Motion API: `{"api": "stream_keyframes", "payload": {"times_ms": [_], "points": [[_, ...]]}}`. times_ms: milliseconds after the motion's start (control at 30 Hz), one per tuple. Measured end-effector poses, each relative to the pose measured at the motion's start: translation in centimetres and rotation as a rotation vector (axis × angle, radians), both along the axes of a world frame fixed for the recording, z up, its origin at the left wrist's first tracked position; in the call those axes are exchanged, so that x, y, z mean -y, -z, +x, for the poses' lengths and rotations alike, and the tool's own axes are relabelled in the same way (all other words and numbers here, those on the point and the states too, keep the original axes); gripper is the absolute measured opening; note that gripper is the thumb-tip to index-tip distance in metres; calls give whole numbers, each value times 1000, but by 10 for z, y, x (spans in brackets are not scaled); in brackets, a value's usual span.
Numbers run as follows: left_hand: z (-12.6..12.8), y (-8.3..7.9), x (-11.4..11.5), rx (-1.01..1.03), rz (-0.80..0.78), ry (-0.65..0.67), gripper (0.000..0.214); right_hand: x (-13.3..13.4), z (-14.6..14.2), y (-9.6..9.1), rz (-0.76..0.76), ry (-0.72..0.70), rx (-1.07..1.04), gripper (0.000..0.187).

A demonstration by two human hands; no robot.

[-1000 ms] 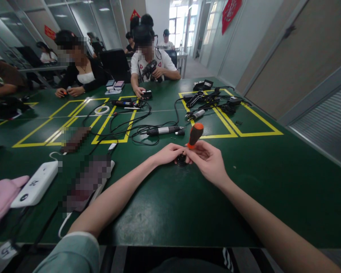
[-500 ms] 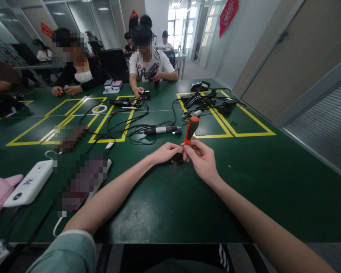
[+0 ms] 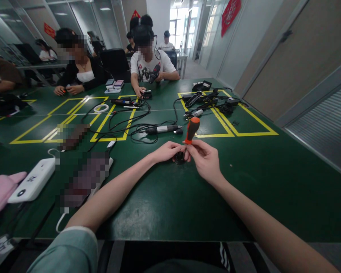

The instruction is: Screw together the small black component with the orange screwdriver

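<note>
Drill (image 3: 154, 74) opposite has tipped lower; right hand (image 3: 207, 161) pinches screwdriver (image 3: 192, 131); left hand (image 3: 167, 151) grips black part (image 3: 179, 157); open tabletop (image 3: 272, 178) rightward.

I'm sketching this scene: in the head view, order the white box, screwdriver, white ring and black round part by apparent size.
1. White box
2. Screwdriver
3. White ring and black round part: too alike to rank; the latter is partly covered.

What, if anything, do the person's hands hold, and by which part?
Right hand: the screwdriver, near its handle's lower end. Left hand: on the small black part; exact grip hidden.
</note>
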State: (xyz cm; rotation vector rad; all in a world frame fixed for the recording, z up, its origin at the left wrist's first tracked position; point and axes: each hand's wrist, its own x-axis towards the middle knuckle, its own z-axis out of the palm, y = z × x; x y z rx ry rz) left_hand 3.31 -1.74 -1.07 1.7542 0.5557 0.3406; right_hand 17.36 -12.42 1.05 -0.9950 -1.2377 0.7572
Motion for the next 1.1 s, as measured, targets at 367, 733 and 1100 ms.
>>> {"api": "stream_keyframes", "payload": {"times_ms": [367,733,1100], "points": [[1,1,0,8,-17,-9,57,-1,-2,-3,-81,58,-122,43],[1,4,-2,35,-25,-12,55,-1,-4,1,-61,32,-104,41],[1,3,0,-4,-28,-71,50,-1,1,-2,-53,-23,-49,38]]}}
